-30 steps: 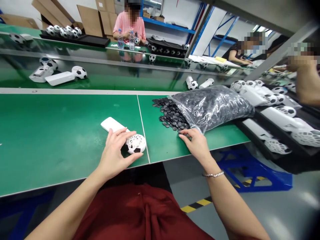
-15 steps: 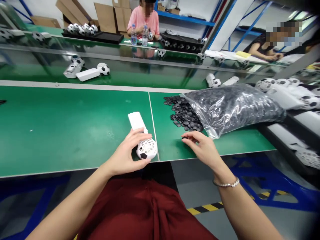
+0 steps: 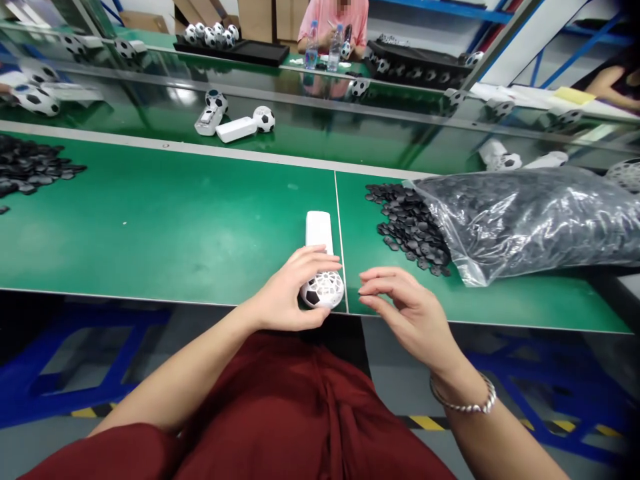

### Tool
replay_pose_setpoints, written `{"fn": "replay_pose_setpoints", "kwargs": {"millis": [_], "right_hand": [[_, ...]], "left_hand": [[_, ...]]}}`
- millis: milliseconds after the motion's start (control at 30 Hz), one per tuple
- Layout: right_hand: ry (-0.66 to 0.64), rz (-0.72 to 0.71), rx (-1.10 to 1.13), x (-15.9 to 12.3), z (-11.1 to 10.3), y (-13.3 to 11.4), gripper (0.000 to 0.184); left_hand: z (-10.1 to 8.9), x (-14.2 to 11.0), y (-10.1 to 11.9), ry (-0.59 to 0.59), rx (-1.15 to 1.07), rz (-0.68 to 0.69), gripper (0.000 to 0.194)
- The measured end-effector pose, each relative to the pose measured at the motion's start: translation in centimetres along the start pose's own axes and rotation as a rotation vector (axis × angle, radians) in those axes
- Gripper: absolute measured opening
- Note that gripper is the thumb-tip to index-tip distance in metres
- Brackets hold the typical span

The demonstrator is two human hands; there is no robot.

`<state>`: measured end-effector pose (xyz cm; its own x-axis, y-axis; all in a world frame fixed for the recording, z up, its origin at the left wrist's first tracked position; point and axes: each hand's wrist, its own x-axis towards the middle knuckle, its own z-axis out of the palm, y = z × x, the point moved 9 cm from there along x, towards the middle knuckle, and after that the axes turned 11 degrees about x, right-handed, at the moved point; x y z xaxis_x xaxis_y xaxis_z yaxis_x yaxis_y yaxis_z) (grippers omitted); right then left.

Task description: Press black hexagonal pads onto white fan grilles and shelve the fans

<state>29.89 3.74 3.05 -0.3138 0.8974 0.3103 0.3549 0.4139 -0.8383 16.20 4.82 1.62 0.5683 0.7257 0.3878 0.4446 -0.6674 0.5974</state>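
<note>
Head view: one white football-headed unit (image 3: 327,288), lying on the green tabletop (image 3: 200,227) at the centre of the frame, handle (image 3: 319,230) toward the top, openwork ball end toward the near edge. Left hand (image 3: 285,293): curled about the ball end, fingers across its upper side, thumb along its lower side, loosely closed on the unit. Right hand (image 3: 417,323): right of centre, thumb and fingertips nearly together; cannot tell whether they pinch anything. Handling, as judged: light, stiff, smooth plastic, rather slippery; lattice likely the fragile part; best held by solid rim or handle. Changes from one second ago: handle, then slanting upper left, now points nearly straight up; right hand, then at the black pieces (image 3: 420,230), now sits apart from them, nearer the ball end.
</note>
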Motion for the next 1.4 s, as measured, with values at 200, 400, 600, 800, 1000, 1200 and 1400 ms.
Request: {"fn": "replay_pose_setpoints", "kwargs": {"millis": [200, 400, 600, 800, 1000, 1200, 1400], "right_hand": [[0.009, 0.077, 0.021, -0.6, 0.7, 0.6, 0.017], [0.019, 0.24, 0.347, -1.3, 1.8, 2.2, 0.01], [-0.005, 0.182, 0.278, -0.6, 2.2, 1.8, 0.01], [-0.058, 0.172, 0.287, 0.2, 3.0, 1.6, 0.011], [-0.106, 0.215, 0.309, 0.9, 3.3, 1.7, 0.011], [-0.132, 0.372, 0.487, 0.6, 4.3, 3.4, 0.02], [-0.127, 0.353, 0.515, 0.8, 4.7, 3.2, 0.024]], "left_hand": [[-0.3, -0.2, -0.2, 0.058, 0.103, -0.072, 0.056], [-0.4, -0.6, -0.2, 0.079, 0.08, -0.071, 0.056], [-0.2, -0.5, -0.1, 0.061, 0.069, -0.096, 0.055], [0.0, -0.5, -0.3, 0.119, 0.007, -0.193, 0.044], [0.4, -0.4, -0.1, 0.106, -0.064, -0.2, 0.042], [0.7, -0.4, -0.5, 0.087, -0.108, -0.257, 0.038], [0.5, -0.4, -0.8, 0.095, -0.097, -0.265, 0.039]]}}
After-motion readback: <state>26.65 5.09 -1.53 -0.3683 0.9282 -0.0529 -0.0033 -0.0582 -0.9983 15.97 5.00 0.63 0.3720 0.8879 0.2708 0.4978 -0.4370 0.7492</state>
